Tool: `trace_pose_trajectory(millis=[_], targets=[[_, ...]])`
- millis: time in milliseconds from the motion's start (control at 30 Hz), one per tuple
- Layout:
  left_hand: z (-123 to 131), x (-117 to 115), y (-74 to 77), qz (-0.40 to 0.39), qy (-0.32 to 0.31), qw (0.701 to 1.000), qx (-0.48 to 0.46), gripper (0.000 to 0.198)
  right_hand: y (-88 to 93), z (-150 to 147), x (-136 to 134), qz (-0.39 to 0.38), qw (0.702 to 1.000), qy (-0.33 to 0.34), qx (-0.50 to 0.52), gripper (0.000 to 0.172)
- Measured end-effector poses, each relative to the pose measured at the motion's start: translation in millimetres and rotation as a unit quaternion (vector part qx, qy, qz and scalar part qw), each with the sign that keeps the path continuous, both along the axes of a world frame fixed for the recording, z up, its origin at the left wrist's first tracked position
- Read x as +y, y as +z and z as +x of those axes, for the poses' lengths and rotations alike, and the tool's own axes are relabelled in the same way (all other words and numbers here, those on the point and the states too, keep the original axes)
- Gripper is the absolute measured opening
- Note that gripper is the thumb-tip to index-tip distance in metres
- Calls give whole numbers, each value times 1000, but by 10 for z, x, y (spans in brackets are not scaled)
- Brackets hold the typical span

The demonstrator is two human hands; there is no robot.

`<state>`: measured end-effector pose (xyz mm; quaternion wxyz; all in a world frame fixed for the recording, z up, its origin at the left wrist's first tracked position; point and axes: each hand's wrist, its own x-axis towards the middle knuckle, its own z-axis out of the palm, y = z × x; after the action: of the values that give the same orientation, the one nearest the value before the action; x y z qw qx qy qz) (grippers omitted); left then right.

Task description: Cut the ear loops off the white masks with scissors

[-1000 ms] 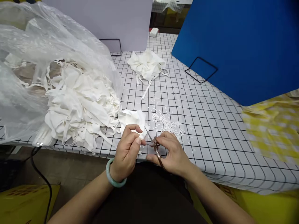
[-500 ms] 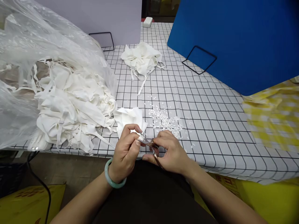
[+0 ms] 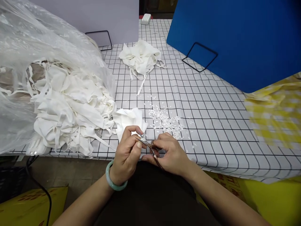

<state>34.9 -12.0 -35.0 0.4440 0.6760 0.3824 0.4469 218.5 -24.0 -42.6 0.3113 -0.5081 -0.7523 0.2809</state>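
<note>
My left hand, with a green bangle on the wrist, pinches the edge of a white fabric piece at the near edge of the checked table. My right hand grips small scissors, blades pointing left against the fabric at my left fingertips. Small white clippings lie scattered just beyond my right hand.
A large clear plastic bag spills a heap of white fabric pieces on the left. A smaller white pile sits farther back. A blue board stands at right, a grey board behind, yellow checked cloth at far right.
The scissor blades have swung from pointing up to pointing left at the fabric edge in my left fingers. The view has tilted slightly; both hands stay in place.
</note>
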Motion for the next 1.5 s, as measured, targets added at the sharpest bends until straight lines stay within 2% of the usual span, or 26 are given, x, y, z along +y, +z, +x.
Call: trace_pose_trajectory(millis=[233,433,533,633,700,800,900,1000,1133,1267,1500], targets=[[136,60,-26,-1,-35,999,15,30,-71,110,-97,-13,999,-42,5,53],[377,178,-40,-9,-95,995,28,30,-221,274,-239,-30,987,-156,4,63],[472,221,-61,-13,-116,993,28,29,-266,347,-289,-68,978,-194,19,64],[478,230,-58,-19,-114,993,28,29,-246,428,-295,-126,968,-198,88,53],[389,223,-33,-36,-104,993,30,30,-217,472,-262,-134,964,-192,130,47],[88,197,28,-80,-64,994,30,33,-189,448,-153,-120,966,-179,142,44],[-276,133,72,-108,21,994,6,32,-157,259,-2,-130,971,-153,131,40],[-464,40,71,-118,74,990,-4,31,-84,-24,120,-125,983,-71,118,36],[-386,-42,38,-116,79,990,-17,32,14,-282,177,-72,996,20,57,41],[-280,-56,44,-88,59,994,-29,32,22,-292,153,-36,999,29,22,47],[-258,-31,72,-50,3,999,-11,32,-1,-219,96,-34,999,33,-12,57]])
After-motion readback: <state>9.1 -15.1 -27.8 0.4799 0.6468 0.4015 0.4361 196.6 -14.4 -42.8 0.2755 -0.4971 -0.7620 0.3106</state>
